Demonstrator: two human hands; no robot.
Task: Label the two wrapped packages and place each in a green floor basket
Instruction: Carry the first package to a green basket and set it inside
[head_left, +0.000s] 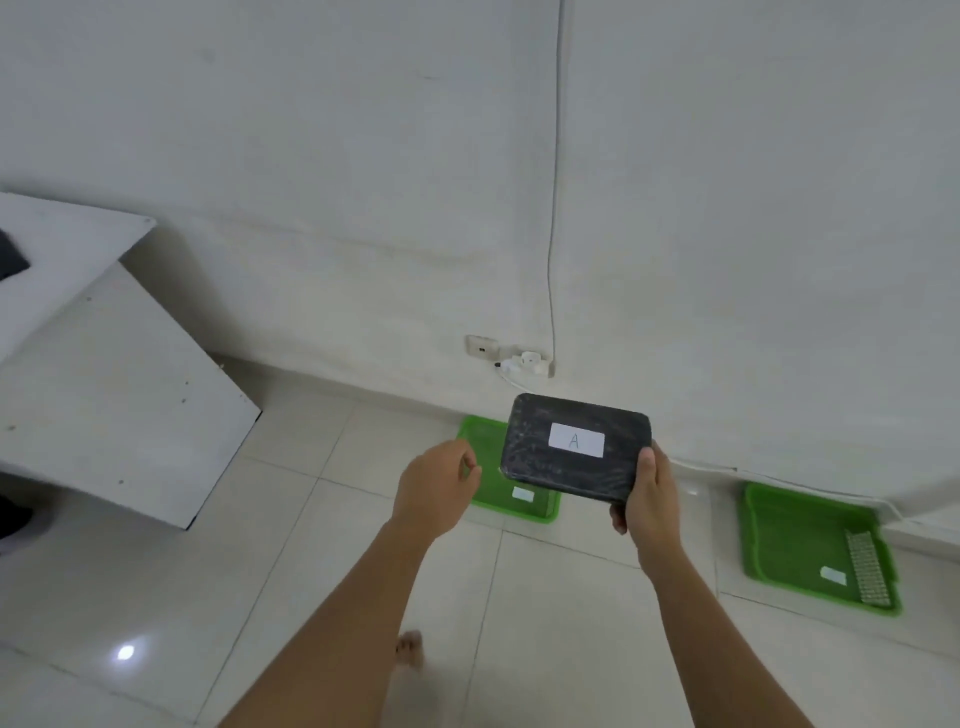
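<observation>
A black wrapped package (535, 457) with a white label marked "A" is held in the air by my right hand (649, 499), which grips its right end. It hovers over the left green basket (488, 447) on the floor, hiding much of it. My left hand (436, 486) is just left of the package, apart from it, fingers loosely curled and holding nothing. A second green basket (810, 545) lies on the floor to the right, with a small white tag and a metallic strip inside. The left basket also carries a small white tag.
A white table (78, 322) with a slanted side panel stands at the left, a dark object on its top at the frame edge. Wall sockets (511, 356) with a plug and a cable sit just above the skirting behind the baskets. My foot (410, 647) is on the tiled floor.
</observation>
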